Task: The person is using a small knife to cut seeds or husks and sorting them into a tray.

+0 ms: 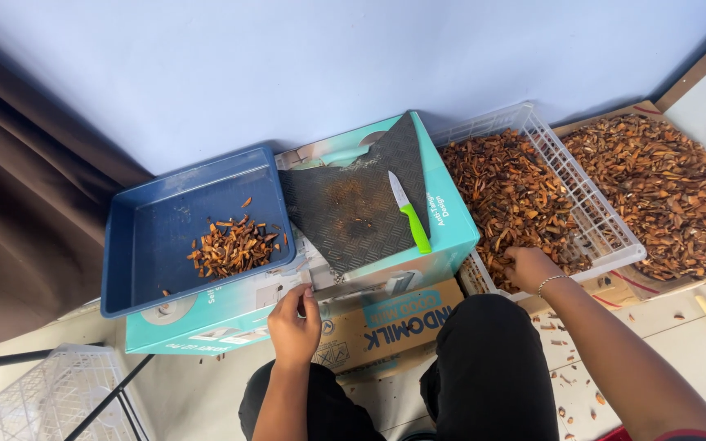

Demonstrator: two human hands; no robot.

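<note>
My left hand (pixel 294 325) rests on the near edge of a teal cardboard box (pixel 451 237), fingers curled, with nothing visible in it. My right hand (pixel 529 265) reaches into the near corner of a white slatted crate (pixel 606 224) full of brown dried pieces (pixel 504 192), its fingers buried among them. On the box lies a black textured mat (pixel 353 208) with a green-handled knife (pixel 408 212) on it. A blue tray (pixel 145 245) at the left holds a small heap of cut brown pieces (pixel 233 247).
A flat sheet of cardboard at the right carries a large pile of the same brown pieces (pixel 663 188). A smaller cardboard box (pixel 390 327) sits under the teal one. An empty white crate (pixel 42 400) and a brown curtain (pixel 18 188) are at the left.
</note>
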